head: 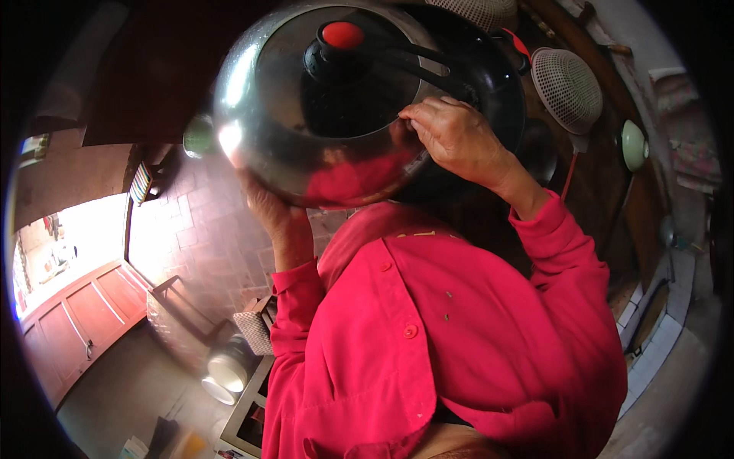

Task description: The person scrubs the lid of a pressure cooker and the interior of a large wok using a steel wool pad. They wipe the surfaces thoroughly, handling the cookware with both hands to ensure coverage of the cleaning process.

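Note:
A large domed pan lid (281, 166) with a dark round centre fills the upper middle of the view. Its black knob has a red top (343, 35), and a black slotted bar (427, 63) reaches right from it. My left hand (269, 209) grips the lid's lower left rim, its fingers mostly hidden beneath. Over the lid's right part, my right hand (459, 135) has its fingers curled, with thumb and forefinger tips at the edge of the dark centre. Whether they pinch anything is unclear. Behind the lid shows a black wok (499, 97) with a red-and-black handle (519, 49).
A pale perforated basket (567, 89) and a light green bowl (633, 146) are at right. A patterned-seat stool (252, 333) and white buckets (226, 370) stand on the left. Beyond them is a red panelled door (86, 327) beside a bright doorway.

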A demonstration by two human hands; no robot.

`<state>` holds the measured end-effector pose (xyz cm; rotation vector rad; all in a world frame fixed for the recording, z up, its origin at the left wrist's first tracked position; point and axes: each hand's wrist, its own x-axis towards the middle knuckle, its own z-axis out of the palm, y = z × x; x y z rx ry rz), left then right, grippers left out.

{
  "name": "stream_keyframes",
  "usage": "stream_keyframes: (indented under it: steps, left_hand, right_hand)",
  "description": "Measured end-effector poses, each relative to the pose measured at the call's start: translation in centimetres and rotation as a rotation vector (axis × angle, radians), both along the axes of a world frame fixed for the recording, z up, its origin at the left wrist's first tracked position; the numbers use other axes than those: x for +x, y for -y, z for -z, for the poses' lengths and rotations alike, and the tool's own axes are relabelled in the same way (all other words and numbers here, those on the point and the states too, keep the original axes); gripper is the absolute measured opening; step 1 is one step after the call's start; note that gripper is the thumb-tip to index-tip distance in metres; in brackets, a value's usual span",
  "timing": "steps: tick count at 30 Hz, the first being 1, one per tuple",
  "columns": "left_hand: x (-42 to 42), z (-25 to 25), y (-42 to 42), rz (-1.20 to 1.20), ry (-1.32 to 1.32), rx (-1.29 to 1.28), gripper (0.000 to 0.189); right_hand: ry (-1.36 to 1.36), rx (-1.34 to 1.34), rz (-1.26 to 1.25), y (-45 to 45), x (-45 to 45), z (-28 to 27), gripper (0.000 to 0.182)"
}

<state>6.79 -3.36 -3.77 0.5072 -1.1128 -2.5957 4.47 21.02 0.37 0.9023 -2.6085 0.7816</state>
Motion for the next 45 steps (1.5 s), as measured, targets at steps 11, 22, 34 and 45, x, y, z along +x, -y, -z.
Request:
stream_keyframes:
  steps: [11, 22, 34, 45]
  left_hand:
    - [0.3, 0.5, 0.2, -0.025, 0.006, -0.002, 0.062]
    - [0.4, 0.0, 0.2, 0.029, -0.029, -0.045, 0.057]
    - [1.5, 0.7, 1.1, 0.072, -0.212, -0.251, 0.05]
    - [-1.2, 1.2, -4.2, 0.825, 0.112, 0.595, 0.048]
  right_hand:
    - [0.309, -0.214, -0.035, -1.3, -1.0, 0.4, 0.013]
    - [0.526, -0.345, 0.001, -3.6, -4.5, -5.7, 0.039]
    - [0.162, -0.247, -0.164, 0.4, -6.2, -5.8, 0.059]
    - [0.162, -0.402, -0.334, 0.9, -5.4, -9.5, 0.057]
